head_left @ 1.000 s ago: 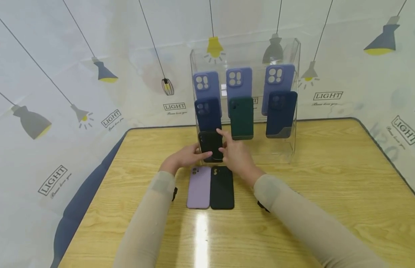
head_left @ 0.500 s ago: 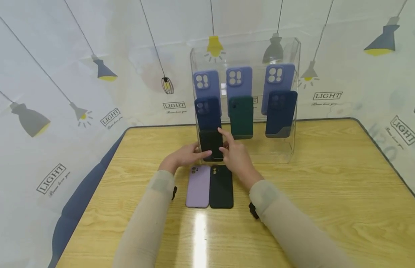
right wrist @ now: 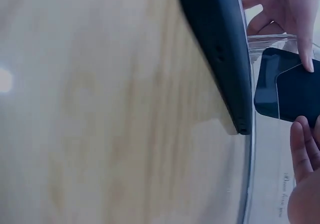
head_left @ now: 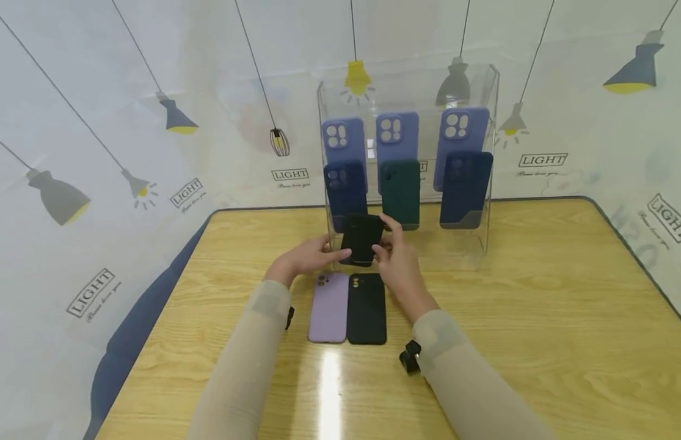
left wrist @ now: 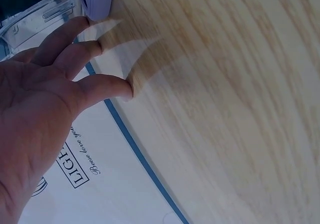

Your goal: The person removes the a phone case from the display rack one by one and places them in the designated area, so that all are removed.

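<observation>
A black phone case (head_left: 362, 235) leans, slightly tilted, in the lowest tier of the clear acrylic display stand (head_left: 450, 250). My right hand (head_left: 400, 269) grips its right side, index finger at the upper corner and thumb lower down. With its thumb, my left hand (head_left: 307, 256) presses on the front of the case near its lower left; its other fingers reach beside the stand. In the left wrist view those fingers (left wrist: 107, 86) are spread with nothing between them. The right wrist view shows the black case (right wrist: 295, 91) behind the stand's clear lip, between both hands.
A lilac case (head_left: 328, 308) and another black case (head_left: 366, 308) lie side by side before the stand. Higher tiers hold several lilac-blue cases (head_left: 461, 134), navy cases (head_left: 465, 189) and a green one (head_left: 400, 192). A lamp-print backdrop (head_left: 230, 122) rises behind the table (head_left: 538, 293).
The black case has shifted right in the lowest tier and now tilts, with my right hand moving right along with it. My left hand has stayed nearly in place; the view has shifted slightly.
</observation>
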A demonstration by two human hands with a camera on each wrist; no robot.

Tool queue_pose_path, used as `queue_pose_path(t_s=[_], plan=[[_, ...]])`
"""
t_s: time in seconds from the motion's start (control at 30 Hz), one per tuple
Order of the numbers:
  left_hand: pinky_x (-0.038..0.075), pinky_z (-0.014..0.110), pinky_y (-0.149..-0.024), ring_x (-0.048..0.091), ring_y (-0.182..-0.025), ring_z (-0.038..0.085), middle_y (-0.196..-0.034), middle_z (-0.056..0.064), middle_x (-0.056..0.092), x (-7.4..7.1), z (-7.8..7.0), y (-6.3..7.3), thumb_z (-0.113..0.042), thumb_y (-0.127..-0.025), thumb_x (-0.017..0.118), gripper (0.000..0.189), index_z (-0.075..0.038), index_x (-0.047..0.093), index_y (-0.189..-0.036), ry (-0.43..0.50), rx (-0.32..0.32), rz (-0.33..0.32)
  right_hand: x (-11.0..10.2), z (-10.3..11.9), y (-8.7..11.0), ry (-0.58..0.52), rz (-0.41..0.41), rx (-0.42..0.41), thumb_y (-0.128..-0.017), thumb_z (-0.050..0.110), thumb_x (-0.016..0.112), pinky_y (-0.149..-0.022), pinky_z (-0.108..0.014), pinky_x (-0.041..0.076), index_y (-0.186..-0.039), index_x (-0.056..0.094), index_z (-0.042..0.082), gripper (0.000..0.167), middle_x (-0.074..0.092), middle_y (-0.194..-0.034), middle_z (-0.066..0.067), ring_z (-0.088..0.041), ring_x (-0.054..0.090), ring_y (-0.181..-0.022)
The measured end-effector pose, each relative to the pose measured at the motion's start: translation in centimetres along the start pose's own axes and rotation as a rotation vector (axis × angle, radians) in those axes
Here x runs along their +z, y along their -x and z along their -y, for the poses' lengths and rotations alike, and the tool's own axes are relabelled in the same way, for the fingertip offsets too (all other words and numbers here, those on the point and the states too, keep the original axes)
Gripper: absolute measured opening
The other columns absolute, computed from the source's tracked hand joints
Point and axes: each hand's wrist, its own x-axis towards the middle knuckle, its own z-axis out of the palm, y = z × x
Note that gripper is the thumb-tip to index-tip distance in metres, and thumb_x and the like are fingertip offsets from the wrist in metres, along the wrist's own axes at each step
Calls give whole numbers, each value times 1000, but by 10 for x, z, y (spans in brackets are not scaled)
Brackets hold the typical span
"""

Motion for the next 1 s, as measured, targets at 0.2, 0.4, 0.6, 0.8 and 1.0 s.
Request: queue_pose_path(t_s=[0.2,0.4,0.6,0.8,1.0], plan=[[40,56,-126,43,-156,38,-170,22,38,5,2,-1,-81,-94,58,112,-14,15,-173,-5,12,-22,1,-6,10,-191,-116,41,-105,3,64,-78,-32,61,-162,34,27,68,73,-109,-19,-33,75,-92],[40,56,-126,43,-156,37,-169,22,40,5,0,-1,-82,-94,55,111,-16,14,-173,-29,30,-19,-11,-6,15,-347,-325,33,-102,-1,68,-76,-11,57,-161,39,26,71,73,-105,-23,-29,74,-84],[41,55,-125,44,-155,39,-168,24,41,1,1,1,-82,-95,53,113,-11,14,-173,-47,31,-25,-39,0,16,-388,-308,67,-102,0,69,-76,-15,60,-162,39,27,72,74,-104,-27,-11,72,-77],[41,55,-125,44,-155,39,-168,24,41,0,1,-1,-86,-92,53,117,-10,13,-173,-61,41,-14,-74,8,23,-361,-99,203,-102,-1,68,-77,-28,65,-165,34,33,80,68,-97,-22,-20,74,-78],[41,56,-125,43,-155,40,-168,25,41,1,2,-2,-84,-93,53,116,-8,15,-172,-62,40,-17,-102,3,33,-291,149,256,-101,-5,67,-75,-36,67,-169,27,24,84,71,-95,-26,-20,75,-73]])
